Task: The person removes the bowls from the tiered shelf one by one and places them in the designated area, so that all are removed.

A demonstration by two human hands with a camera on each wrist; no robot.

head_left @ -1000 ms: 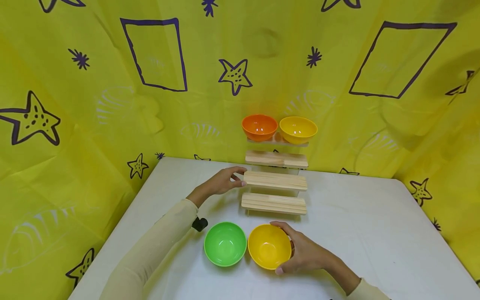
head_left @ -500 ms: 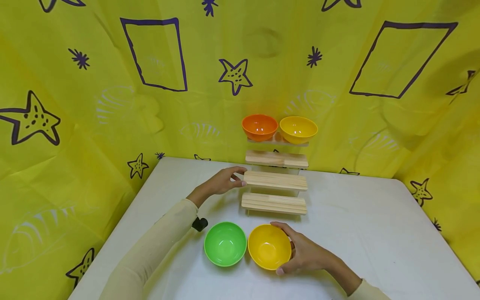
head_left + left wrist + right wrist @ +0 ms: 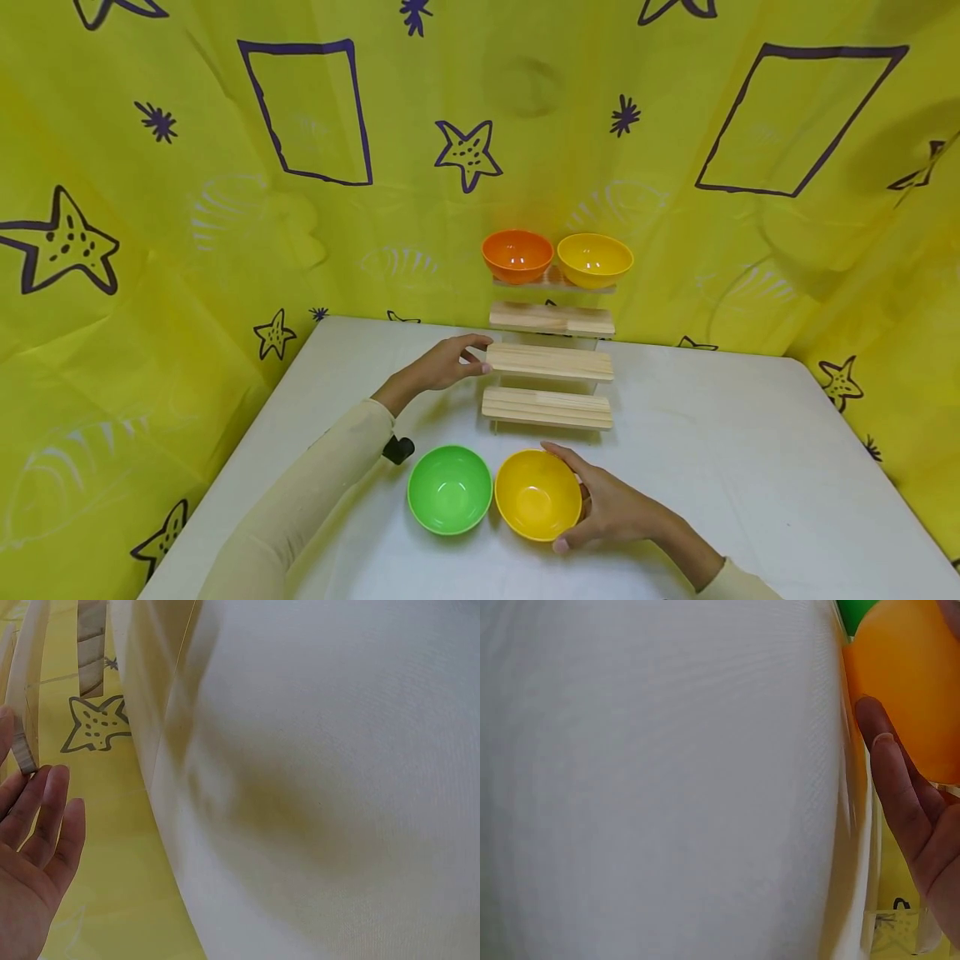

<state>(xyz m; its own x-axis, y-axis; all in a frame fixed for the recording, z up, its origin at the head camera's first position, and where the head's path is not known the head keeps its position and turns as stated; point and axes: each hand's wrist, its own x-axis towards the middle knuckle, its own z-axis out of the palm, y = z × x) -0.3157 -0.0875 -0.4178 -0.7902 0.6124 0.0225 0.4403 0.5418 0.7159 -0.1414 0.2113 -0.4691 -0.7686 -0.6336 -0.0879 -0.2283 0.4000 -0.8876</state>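
My left hand holds the left end of a plank on a stepped wooden rack, its thumb at the front edge and fingers behind. The left wrist view has the fingertips touching the plank's end. My right hand grips a yellow-orange bowl on the table by its right side, thumb near the front rim and index finger at the back. In the right wrist view, the fingers lie along the bowl's outer wall. A green bowl sits close to its left.
On the rack's top plank stand an orange bowl and a yellow bowl, side by side. A yellow patterned curtain surrounds the white table. A small black object shows beside the left sleeve.
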